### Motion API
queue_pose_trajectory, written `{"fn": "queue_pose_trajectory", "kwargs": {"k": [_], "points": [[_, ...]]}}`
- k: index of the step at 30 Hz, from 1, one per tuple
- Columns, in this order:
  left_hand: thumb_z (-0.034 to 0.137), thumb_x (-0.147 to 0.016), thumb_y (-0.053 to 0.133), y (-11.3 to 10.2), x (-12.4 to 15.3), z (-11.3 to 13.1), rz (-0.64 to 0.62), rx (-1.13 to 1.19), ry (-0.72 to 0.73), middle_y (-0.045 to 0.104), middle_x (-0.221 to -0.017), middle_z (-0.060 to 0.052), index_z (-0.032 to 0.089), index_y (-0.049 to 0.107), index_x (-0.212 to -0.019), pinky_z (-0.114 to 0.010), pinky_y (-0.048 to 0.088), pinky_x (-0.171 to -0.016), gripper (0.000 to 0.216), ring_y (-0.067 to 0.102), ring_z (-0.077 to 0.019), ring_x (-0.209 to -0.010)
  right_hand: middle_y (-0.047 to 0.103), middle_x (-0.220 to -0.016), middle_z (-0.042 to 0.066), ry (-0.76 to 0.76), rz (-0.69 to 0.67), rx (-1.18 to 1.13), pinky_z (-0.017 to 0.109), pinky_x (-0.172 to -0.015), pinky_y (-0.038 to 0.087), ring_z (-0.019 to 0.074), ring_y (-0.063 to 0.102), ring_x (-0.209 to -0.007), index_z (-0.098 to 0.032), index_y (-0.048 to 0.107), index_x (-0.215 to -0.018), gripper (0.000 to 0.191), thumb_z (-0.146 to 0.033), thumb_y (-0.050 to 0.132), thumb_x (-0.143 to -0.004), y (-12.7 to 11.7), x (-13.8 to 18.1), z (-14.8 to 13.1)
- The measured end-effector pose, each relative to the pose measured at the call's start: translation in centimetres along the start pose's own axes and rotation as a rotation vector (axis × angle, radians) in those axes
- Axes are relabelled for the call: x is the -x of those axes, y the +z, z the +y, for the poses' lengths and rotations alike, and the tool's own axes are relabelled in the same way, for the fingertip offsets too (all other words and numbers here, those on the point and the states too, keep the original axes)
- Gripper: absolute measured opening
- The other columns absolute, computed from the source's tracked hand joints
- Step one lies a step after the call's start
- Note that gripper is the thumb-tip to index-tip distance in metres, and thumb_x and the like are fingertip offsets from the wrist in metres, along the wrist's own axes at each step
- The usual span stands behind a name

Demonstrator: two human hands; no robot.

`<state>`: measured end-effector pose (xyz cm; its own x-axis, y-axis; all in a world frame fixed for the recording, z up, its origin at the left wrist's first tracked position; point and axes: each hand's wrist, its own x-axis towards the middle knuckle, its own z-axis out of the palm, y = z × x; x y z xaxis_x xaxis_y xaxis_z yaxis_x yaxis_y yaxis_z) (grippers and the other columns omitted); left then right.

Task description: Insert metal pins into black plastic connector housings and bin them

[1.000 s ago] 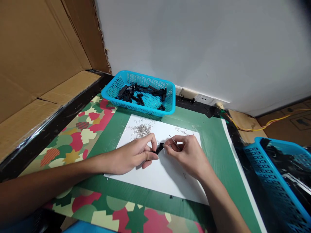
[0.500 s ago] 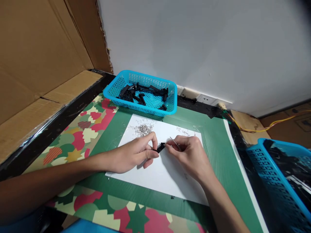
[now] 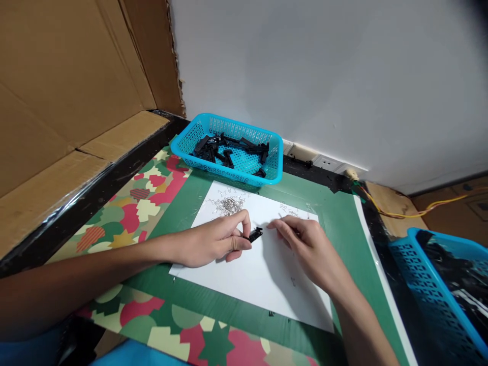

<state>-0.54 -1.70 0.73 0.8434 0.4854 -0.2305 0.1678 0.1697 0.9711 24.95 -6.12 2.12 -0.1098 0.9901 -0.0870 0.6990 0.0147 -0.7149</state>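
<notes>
Pinching black part in left hand over paper | right hand beside part, fingers curled, grip unclear | basket behind paper

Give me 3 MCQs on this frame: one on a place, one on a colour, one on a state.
1. Where does the pile of small metal pieces lie?
A. on the white sheet, toward the basket
B. inside the basket
C. on the cardboard

2. What colour is the basket behind the sheet?
A. red
B. blue
C. white

3. How is the small black part held?
A. pinched by both hands
B. lying free on the sheet
C. pinched in the left hand alone

Key:
1 A: the pile sits on the sheet's far left area, just in front of the basket.
2 B: its perforated walls are bright blue.
3 C: the left fingers grip it, while the right hand is apart from it.
</notes>
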Motion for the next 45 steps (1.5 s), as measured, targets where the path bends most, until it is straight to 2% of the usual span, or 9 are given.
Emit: {"fn": "queue_pose_trajectory", "kwargs": {"k": [4,9,12,16,20,23,27,38,45], "points": [[0.044,-0.111,0.056,0.0,0.1,-0.1,-0.004,0.012,-0.005,0.05,-0.072,0.007,0.025,0.041,-0.106,-0.025,0.032,-0.059,0.025,0.039,-0.013,-0.064,0.071,-0.08,0.006,-0.034,0.079,-0.064,0.034,-0.069,0.042,0.021,0.061,-0.071,-0.018,0.08,-0.098,0.046,-0.049,0.049,-0.11,0.0,-0.2,0.4],[0.045,-0.11,0.058,0.1,0.1,-0.4,0.021,0.063,0.026,0.047,-0.072,0.008,0.025,0.041,-0.106,-0.024,0.026,-0.056,0.027,0.033,-0.0122,-0.062,0.078,-0.1,0.01,-0.017,0.037,-0.054,0.036,-0.078,0.046,0.0264,0.068,-0.089,-0.02,0.082,-0.1,0.032,-0.042,0.06,-0.105,0.7,-0.4,0.6],[0.046,-0.11,0.057,0.2,0.1,-0.6,0.042,0.08,0.056,0.05,-0.079,0.006,0.025,0.041,-0.107,-0.024,0.026,-0.056,0.027,0.033,-0.0118,-0.064,0.076,-0.095,0.008,0.007,0.016,-0.12,0.034,-0.075,0.044,0.0245,0.065,-0.086,-0.019,0.08,-0.096,0.031,-0.043,0.061,-0.104,0.8,-0.4,0.6],[0.049,-0.111,0.055,0.4,0.3,-0.9,0.075,0.107,0.126,0.051,-0.083,0.004,0.024,0.041,-0.106,-0.023,0.029,-0.058,0.029,0.036,-0.0118,-0.067,0.051,-0.064,-0.001,0.079,-0.02,-0.372,0.03,-0.059,0.029,0.0154,0.043,-0.062,-0.018,0.071,-0.078,0.044,-0.052,0.061,-0.104,1.4,-0.4,0.5],[0.051,-0.112,0.055,0.6,0.3,-1.1,0.104,0.149,0.166,0.047,-0.078,0.006,0.025,0.041,-0.107,-0.021,0.027,-0.055,0.03,0.034,-0.011,-0.064,0.03,-0.058,-0.008,0.159,-0.069,-0.755,0.03,-0.056,0.02,0.0116,0.025,-0.056,-0.017,0.07,-0.078,0.045,-0.056,0.068,-0.101,2.6,-0.2,0.0],[0.051,-0.112,0.054,0.6,0.3,-1.3,0.114,0.166,0.185,0.045,-0.075,0.008,0.025,0.04,-0.106,-0.02,0.024,-0.054,0.03,0.03,-0.0098,-0.061,0.032,-0.058,-0.008,0.196,-0.013,-0.901,0.03,-0.056,0.019,0.011,0.023,-0.056,-0.017,0.068,-0.078,0.04,-0.052,0.074,-0.097,3.4,-0.1,-0.6],[0.052,-0.112,0.054,0.5,0.2,-1.4,0.106,0.172,0.192,0.045,-0.075,0.008,0.025,0.039,-0.106,-0.02,0.022,-0.053,0.031,0.028,-0.0096,-0.06,0.035,-0.057,-0.008,0.222,0.042,-0.949,0.029,-0.055,0.018,0.0106,0.023,-0.055,-0.018,0.067,-0.078,0.038,-0.051,0.079,-0.094,3.6,-0.1,-1.0],[0.053,-0.11,0.057,0.5,0.3,-1.3,0.106,0.146,0.144,0.045,-0.077,0.007,0.025,0.04,-0.106,-0.021,0.022,-0.053,0.033,0.031,-0.0108,-0.063,0.034,-0.054,-0.008,0.258,-0.056,-1.083,0.028,-0.052,0.016,0.0089,0.021,-0.052,-0.018,0.065,-0.073,0.039,-0.048,0.079,-0.094,4.1,-0.3,-0.4],[0.054,-0.11,0.056,0.6,0.3,-0.8,0.079,0.138,0.134,0.046,-0.078,0.007,0.025,0.04,-0.104,-0.021,0.024,-0.053,0.034,0.031,-0.011,-0.063,0.042,-0.061,-0.007,0.253,-0.026,-1.101,0.026,-0.051,0.017,0.0076,0.022,-0.053,-0.018,0.062,-0.075,0.039,-0.047,0.085,-0.089,4.0,-0.2,-0.8]]}}
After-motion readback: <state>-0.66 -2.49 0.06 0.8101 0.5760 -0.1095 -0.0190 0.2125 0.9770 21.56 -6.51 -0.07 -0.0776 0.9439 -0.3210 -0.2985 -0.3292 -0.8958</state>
